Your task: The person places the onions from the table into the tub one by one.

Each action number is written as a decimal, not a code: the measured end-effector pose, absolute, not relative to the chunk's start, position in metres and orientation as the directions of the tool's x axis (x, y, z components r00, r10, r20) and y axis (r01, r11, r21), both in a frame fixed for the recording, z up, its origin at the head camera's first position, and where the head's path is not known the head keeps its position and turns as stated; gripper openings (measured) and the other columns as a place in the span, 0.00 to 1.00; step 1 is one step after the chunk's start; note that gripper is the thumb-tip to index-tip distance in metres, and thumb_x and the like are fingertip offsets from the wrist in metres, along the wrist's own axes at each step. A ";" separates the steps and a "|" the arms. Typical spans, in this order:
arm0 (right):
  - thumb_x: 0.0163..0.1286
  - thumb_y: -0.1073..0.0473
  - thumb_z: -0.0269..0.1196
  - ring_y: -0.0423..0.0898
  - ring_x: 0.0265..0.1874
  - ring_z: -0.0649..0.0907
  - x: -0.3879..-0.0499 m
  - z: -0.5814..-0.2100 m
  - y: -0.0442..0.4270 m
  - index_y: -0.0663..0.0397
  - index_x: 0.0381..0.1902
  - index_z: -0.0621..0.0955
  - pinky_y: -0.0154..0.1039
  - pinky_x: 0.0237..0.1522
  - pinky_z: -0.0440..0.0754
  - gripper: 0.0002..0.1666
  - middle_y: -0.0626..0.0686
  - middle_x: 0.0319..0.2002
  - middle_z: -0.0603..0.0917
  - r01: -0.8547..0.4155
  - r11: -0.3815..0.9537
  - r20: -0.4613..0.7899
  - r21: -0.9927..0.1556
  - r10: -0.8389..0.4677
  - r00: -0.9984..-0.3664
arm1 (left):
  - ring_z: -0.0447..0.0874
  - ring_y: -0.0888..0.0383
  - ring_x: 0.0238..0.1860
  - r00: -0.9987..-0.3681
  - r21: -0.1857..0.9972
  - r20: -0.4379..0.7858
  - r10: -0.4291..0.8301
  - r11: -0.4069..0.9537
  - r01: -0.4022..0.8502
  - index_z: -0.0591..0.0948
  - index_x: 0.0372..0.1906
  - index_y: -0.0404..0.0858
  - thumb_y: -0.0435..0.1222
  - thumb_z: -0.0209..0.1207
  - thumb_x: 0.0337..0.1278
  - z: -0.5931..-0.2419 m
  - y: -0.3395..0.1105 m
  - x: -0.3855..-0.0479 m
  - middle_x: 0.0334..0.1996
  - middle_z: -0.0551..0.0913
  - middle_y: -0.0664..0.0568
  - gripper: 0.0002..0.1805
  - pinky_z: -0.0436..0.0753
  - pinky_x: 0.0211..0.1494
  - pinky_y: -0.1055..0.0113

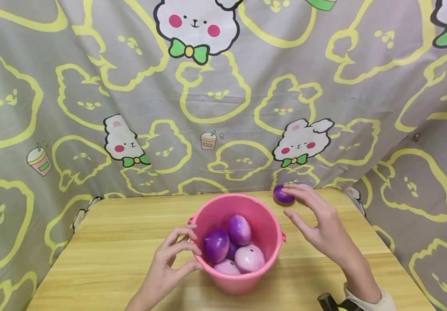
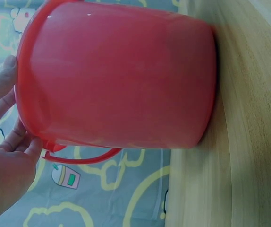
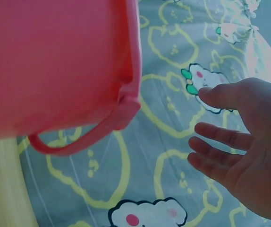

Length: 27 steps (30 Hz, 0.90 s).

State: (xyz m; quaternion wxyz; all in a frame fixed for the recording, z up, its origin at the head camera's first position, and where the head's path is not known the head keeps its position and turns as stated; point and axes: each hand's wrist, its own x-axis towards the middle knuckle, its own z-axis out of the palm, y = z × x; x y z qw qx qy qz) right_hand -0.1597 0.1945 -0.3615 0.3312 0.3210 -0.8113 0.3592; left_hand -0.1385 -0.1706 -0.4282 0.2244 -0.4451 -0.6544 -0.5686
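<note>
On the wooden table stands a pink bucket [image 1: 239, 283] holding several glossy, rounded purple and pale-pink pieces that look like toy onions [image 1: 216, 245]. My left hand [image 1: 167, 259] holds the bucket's left rim, its bent fingers and thumb spread along the edge. In the left wrist view, the fingertips touch the rim beside the handle. Behind the bucket to the right, a purple toy onion [image 1: 283, 195] sits on the table. My right hand [image 1: 324, 229] reaches near it, thumb and fingers apart, its fingertips partly overlapping the piece. Whether they touch it I cannot tell.
The wooden table [image 1: 130, 229] backs onto a grey curtain [image 1: 215, 168] printed with yellow outlines and white rabbits. The bucket's pink handle [image 3: 86, 137] hangs down at its side. A dark object [image 1: 326, 301] is at the right wrist.
</note>
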 end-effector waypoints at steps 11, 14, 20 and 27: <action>0.55 0.75 0.74 0.47 0.60 0.80 -0.180 -0.366 0.212 0.54 0.64 0.80 0.26 0.64 0.78 0.37 0.53 0.61 0.81 -0.757 0.551 0.760 -0.351 -0.305 -0.574 | 0.72 0.40 0.66 -0.485 0.530 0.808 0.333 -0.054 0.846 0.84 0.41 0.36 0.27 0.75 0.49 -0.439 -0.173 -0.144 0.49 0.76 0.41 0.14 0.72 0.77 0.56; 0.57 0.74 0.74 0.50 0.62 0.79 -0.184 -0.367 0.216 0.54 0.64 0.80 0.29 0.69 0.75 0.36 0.53 0.61 0.81 -0.749 0.566 0.748 -0.345 -0.316 -0.584 | 0.72 0.39 0.66 -0.484 0.530 0.808 0.335 -0.054 0.846 0.84 0.41 0.36 0.28 0.75 0.49 -0.441 -0.173 -0.145 0.49 0.76 0.40 0.14 0.72 0.77 0.56; 0.58 0.71 0.75 0.50 0.65 0.78 -0.192 -0.372 0.222 0.53 0.64 0.80 0.28 0.72 0.70 0.35 0.51 0.62 0.80 -0.699 0.618 0.702 -0.359 -0.314 -0.639 | 0.72 0.38 0.65 -0.480 0.525 0.812 0.333 -0.055 0.850 0.84 0.41 0.36 0.29 0.75 0.50 -0.442 -0.174 -0.146 0.49 0.76 0.39 0.13 0.72 0.77 0.55; 0.60 0.69 0.75 0.52 0.62 0.79 -0.204 -0.379 0.223 0.52 0.63 0.81 0.23 0.70 0.69 0.32 0.51 0.61 0.81 -0.692 0.635 0.700 -0.345 -0.318 -0.640 | 0.72 0.39 0.66 -0.482 0.525 0.812 0.328 -0.053 0.849 0.84 0.41 0.36 0.29 0.74 0.51 -0.439 -0.173 -0.145 0.48 0.76 0.39 0.13 0.73 0.76 0.56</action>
